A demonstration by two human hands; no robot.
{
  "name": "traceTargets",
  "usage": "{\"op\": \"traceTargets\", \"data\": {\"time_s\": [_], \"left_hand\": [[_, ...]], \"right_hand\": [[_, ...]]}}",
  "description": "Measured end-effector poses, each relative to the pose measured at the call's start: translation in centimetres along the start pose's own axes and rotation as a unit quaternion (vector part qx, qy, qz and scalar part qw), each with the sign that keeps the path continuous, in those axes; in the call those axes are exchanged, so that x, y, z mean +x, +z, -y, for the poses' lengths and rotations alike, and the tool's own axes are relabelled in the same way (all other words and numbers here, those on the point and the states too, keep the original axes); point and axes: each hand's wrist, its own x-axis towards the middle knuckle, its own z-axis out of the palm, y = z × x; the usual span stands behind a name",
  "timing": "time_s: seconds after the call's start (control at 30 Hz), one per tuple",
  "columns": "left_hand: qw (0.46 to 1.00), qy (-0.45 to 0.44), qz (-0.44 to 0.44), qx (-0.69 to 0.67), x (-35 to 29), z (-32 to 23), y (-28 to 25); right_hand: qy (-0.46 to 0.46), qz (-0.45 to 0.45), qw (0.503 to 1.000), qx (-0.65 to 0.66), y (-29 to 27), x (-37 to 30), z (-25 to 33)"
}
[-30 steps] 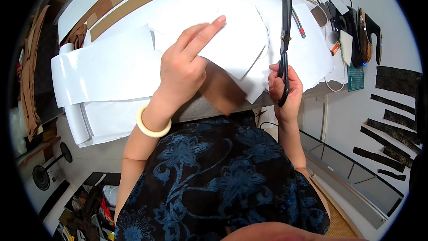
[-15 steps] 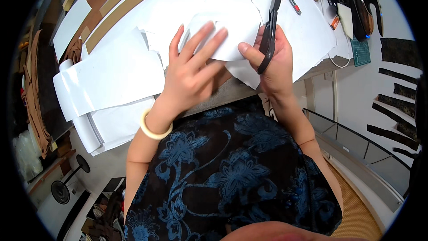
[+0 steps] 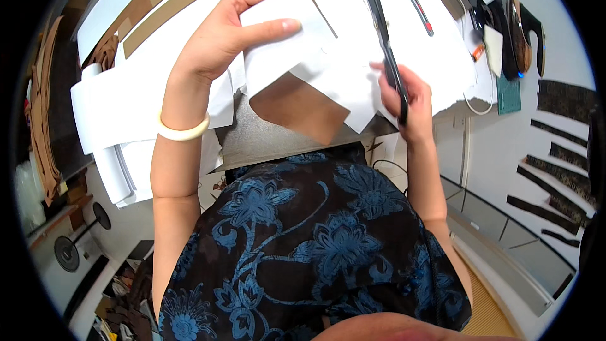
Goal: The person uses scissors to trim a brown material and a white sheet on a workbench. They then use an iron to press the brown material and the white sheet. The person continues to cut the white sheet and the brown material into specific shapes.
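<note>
My left hand [image 3: 218, 41], a cream bangle at its wrist, pinches a white paper sheet [image 3: 271, 53]: the thumb lies on top, while the other fingers are mostly hidden. A dark slit or line [image 3: 320, 11] shows on the white paper. Below the sheet's near edge, a flat brown piece [image 3: 300, 106] sticks out over the table's front edge. My right hand [image 3: 413, 98] is closed around the handles of long black scissors [image 3: 382, 22], whose blades point away from me. The scissors stand to the right of the held sheet; whether the blades touch paper I cannot tell.
A red-tipped pen-like tool [image 3: 416, 6] lies beyond the scissors. Brown strips [image 3: 189, 9] line the far left, above a white paper roll [image 3: 113, 173]. At the right edge are a green cutting mat [image 3: 509, 96], white cable [image 3: 478, 108] and dark tools. The grey table edge [image 3: 252, 142] runs before me.
My left hand has moved left and away from me and now grips the sheet. More of the brown piece shows. The scissors have shifted slightly right and nearer, with the right hand.
</note>
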Motion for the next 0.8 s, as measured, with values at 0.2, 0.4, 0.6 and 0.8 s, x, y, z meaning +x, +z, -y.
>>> {"op": "traceTargets", "data": {"time_s": [0.2,0.4,0.6,0.8], "left_hand": [[0.996,-0.029,-0.019,-0.08,-0.4,1.6,-2.0],[0.993,-0.047,0.004,-0.11,-0.3,1.9,-1.8],[0.987,-0.044,0.007,-0.156,-0.3,1.7,-1.9],[0.976,-0.033,0.012,-0.214,-0.5,2.0,-2.3]], "right_hand": [[0.08,0.109,0.984,0.115,-0.2,-3.8,-4.3],[0.067,0.139,0.98,0.124,0.7,-3.4,-3.6],[0.062,0.132,0.981,0.127,0.3,-3.0,-3.1],[0.051,0.144,0.979,0.135,0.4,-2.9,-3.2]]}}
